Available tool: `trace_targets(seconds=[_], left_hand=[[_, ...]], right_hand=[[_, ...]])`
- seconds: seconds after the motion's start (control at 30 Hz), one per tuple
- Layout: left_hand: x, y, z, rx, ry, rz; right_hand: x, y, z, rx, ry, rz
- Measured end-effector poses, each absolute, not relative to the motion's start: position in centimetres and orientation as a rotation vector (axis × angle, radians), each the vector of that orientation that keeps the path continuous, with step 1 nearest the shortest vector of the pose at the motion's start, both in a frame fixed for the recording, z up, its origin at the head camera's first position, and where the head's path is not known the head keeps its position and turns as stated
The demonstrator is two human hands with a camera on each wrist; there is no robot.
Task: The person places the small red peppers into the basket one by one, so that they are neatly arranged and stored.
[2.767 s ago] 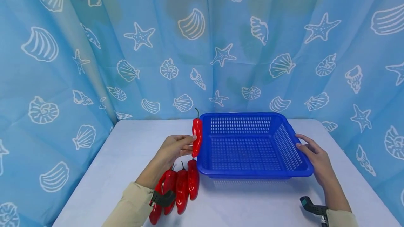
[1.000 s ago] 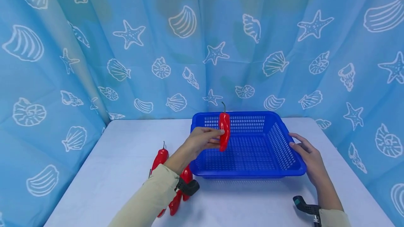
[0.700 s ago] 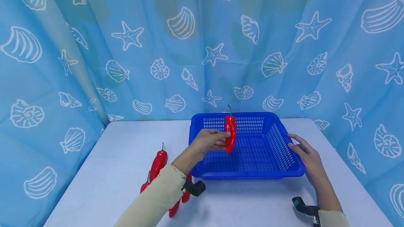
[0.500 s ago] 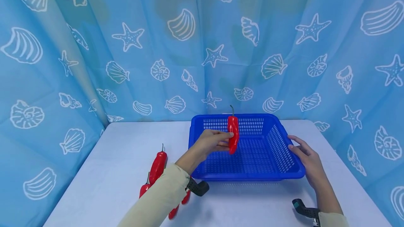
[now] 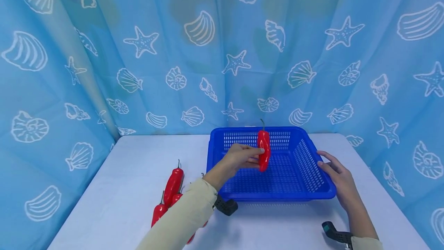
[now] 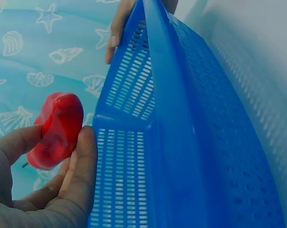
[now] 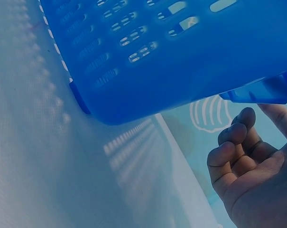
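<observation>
My left hand (image 5: 241, 156) pinches a red chili pepper (image 5: 264, 151) between thumb and fingers. The pepper hangs upright, green stem up, over the inside of a blue plastic basket (image 5: 267, 197). In the left wrist view the pepper (image 6: 58, 128) shows end-on, with the basket's slotted wall (image 6: 129, 85) beside it. On the right side, my right hand (image 5: 341, 174) holds the basket's rim with thumb and forefinger. From the right wrist view, the other fingers of the right hand (image 7: 257, 166) curl loosely below the rim.
Several more red peppers (image 5: 173, 186) lie on the white table (image 5: 138, 173) left of the basket, partly hidden under my left sleeve (image 5: 180, 215). A blue curtain (image 5: 208, 57) with white shells and starfish hangs behind the table. Black wrist cameras (image 5: 334, 231) sit on both wrists.
My left hand has carried the pepper rightward from beside the basket's left edge to over its inside. The right hand keeps its hold on the rim.
</observation>
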State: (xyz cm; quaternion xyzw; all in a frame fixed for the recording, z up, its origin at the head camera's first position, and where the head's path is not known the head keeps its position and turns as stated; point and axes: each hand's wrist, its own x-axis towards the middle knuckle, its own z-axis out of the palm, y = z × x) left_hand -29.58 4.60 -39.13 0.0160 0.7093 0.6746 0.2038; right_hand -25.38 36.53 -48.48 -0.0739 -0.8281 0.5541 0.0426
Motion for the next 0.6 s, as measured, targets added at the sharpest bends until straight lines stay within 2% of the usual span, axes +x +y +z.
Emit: trace_targets(seconds=[0.6], left_hand=[[-30.4, 8.2, -39.6, -0.019, 1.9, 1.863]], right_hand=[[-25.3, 36.5, -48.2, -0.253, -2.504, 1.727]])
